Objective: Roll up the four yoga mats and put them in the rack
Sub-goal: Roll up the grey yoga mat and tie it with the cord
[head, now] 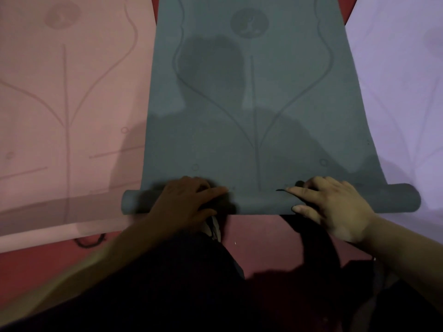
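Note:
A teal yoga mat (254,97) lies lengthwise on the red floor, its near end wound into a thin roll (259,202). My left hand (187,204) grips the roll left of centre, fingers curled over its top. My right hand (330,207) grips it right of centre, thumb under the near side. A pink mat (72,92) lies flat to the left. A lilac mat (402,92) lies flat to the right. No rack is in view.
Red floor (254,236) shows between the mats and in front of the roll. My dark-clothed legs and a light shoe (214,227) are just behind the roll. A small dark loop (88,242) lies on the floor by the pink mat's near edge.

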Tool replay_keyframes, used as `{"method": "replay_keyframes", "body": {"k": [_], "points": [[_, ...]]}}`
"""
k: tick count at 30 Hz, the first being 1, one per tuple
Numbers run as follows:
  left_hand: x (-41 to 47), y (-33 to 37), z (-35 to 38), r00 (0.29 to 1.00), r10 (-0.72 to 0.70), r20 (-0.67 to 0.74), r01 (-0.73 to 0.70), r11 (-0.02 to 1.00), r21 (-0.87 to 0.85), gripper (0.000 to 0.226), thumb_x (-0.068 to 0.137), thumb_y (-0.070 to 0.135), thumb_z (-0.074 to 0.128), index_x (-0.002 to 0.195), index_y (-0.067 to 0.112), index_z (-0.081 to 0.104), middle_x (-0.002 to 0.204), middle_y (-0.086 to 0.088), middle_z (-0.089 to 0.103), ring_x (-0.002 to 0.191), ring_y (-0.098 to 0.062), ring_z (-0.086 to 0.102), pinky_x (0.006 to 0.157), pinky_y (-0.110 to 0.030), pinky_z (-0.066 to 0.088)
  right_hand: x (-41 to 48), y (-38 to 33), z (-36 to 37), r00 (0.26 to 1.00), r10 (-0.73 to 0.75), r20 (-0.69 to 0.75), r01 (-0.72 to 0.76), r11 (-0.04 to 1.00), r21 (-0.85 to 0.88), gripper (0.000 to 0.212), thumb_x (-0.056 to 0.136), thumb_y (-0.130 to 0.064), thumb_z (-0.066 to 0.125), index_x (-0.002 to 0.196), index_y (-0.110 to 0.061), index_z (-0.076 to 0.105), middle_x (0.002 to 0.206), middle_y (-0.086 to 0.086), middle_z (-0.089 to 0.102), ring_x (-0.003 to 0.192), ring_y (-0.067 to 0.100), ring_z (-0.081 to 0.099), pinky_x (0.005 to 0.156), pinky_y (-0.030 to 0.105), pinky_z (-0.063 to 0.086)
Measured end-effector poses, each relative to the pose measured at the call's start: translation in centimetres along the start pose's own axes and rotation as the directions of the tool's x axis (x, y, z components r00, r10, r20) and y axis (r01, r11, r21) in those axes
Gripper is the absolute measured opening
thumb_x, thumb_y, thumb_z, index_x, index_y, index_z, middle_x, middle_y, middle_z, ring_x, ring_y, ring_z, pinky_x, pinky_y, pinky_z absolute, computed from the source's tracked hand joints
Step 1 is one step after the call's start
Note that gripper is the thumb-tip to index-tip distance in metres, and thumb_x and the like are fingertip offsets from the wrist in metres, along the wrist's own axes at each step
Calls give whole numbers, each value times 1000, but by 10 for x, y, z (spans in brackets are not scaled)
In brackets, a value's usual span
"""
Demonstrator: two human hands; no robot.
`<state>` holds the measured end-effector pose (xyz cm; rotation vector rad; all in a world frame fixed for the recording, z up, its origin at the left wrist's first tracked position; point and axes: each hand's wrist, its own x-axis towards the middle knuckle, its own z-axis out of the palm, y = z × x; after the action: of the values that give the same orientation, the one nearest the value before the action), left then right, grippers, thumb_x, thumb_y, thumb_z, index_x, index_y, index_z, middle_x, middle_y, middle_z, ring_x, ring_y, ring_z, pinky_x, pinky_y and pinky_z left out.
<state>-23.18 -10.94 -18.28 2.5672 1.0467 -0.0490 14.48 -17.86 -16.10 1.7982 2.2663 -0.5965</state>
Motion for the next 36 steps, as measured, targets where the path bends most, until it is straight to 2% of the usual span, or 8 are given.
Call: {"method": "replay_keyframes", "body": {"k": [4, 11, 15, 18, 21, 26, 32, 36], "points": [[2, 3, 6, 999, -27, 27, 26, 999, 40, 55, 87, 65, 46, 136, 43, 56, 105, 4, 63, 85, -25, 61, 68, -40, 51, 3, 0, -2, 1000, -1, 29, 1, 1000, -1, 58, 95, -76, 21, 144, -52, 41, 110, -13, 55, 98, 19, 59, 75, 36, 46], [15, -5, -3, 965, -119, 236, 134, 990, -50, 71, 83, 75, 26, 147, 49, 43, 114, 3, 58, 101, -23, 57, 83, -42, 48, -9, -10, 1, 989, -20, -148, 1, 992, -128, 57, 94, -65, 38, 147, -44, 48, 114, -2, 58, 94, 27, 55, 84, 44, 42], [21, -5, -6, 951, -123, 283, 138, 990, -32, 79, 79, 77, 18, 149, 48, 41, 121, 4, 57, 109, -24, 58, 88, -42, 47, -3, -9, 2, 997, 22, -72, -29, 995, -92, 56, 95, -70, 32, 145, -49, 44, 111, -8, 57, 96, 23, 56, 79, 39, 40], [23, -3, -3, 963, -132, 236, 124, 991, 47, 78, 80, 73, 18, 148, 45, 44, 124, 3, 59, 112, -26, 59, 87, -42, 48, 7, -5, -3, 998, 43, 42, -40, 997, -63, 59, 93, -76, 25, 147, -54, 34, 112, -11, 56, 99, 20, 57, 76, 36, 41], [21, 1, 3, 986, -109, 123, 91, 985, 145, 66, 85, 68, 31, 140, 41, 56, 112, -1, 61, 98, -32, 62, 78, -43, 49, 14, 0, -4, 994, 37, 107, -31, 998, -55, 64, 89, -81, 16, 148, -58, 24, 120, -12, 54, 107, 19, 56, 83, 37, 45], [16, 5, 10, 996, -92, 18, 91, 995, 50, 54, 88, 60, 44, 130, 35, 66, 99, 0, 62, 81, -30, 60, 68, -42, 51, 21, 0, -10, 986, -6, 165, 14, 999, -49, 69, 84, -82, 4, 149, -59, 10, 132, -14, 45, 119, 18, 50, 94, 39, 42], [28, -2, 4, 966, -185, 183, 200, 978, -65, 70, 87, 69, 25, 145, 41, 50, 108, -2, 64, 99, -33, 61, 86, -47, 50, 9, -8, -3, 993, -21, -113, 3, 987, -160, 59, 92, -66, 35, 147, -44, 41, 115, -2, 56, 96, 25, 53, 81, 42, 44], [29, -3, 8, 971, -170, 169, 179, 983, -36, 70, 87, 69, 23, 147, 43, 47, 111, -1, 64, 101, -31, 61, 86, -44, 51, 7, -10, 8, 992, 32, -125, -47, 992, -116, 57, 90, -65, 38, 143, -45, 46, 113, -2, 59, 94, 24, 54, 83, 41, 42]]}}
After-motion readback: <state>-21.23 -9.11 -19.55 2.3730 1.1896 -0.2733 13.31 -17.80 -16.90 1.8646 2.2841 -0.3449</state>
